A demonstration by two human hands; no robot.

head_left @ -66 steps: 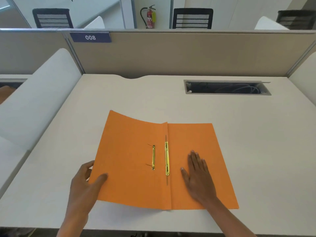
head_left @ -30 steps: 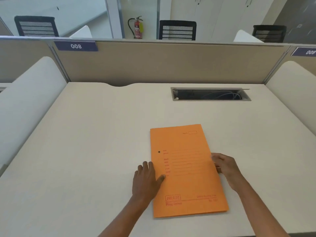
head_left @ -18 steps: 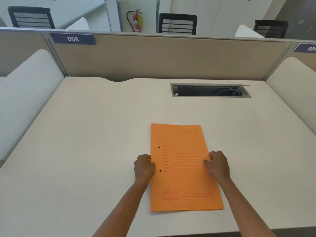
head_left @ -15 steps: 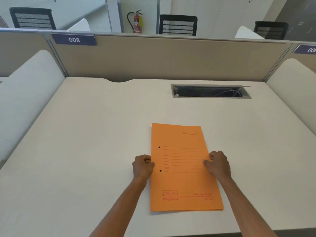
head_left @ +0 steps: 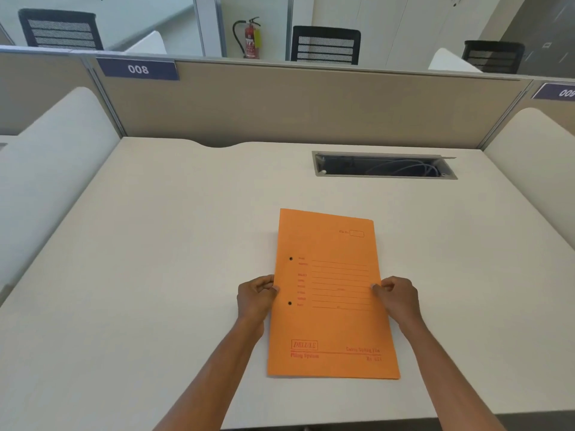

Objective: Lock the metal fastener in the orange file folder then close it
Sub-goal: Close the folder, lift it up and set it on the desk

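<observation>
Lying closed on counter [head_left: 155,275], orange file folder [head_left: 329,321], open w/ fastener exposed moments earlier; left grip [head_left: 255,298] & right grip [head_left: 396,298] each pinch a side edge. Closing judged done; fastener hidden.

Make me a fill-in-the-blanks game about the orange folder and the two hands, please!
1. The orange paper file folder lies ____ on the pale desk, printed cover facing up.
2. The left hand pinches the folder's left edge, and the right hand pinches its ____ edge.
3. The dark blue sign on the beige partition reads ____.
4. The boxed red word near the folder's bottom reads ____.

Missing words: closed; right; 008; DELUXE.
</observation>
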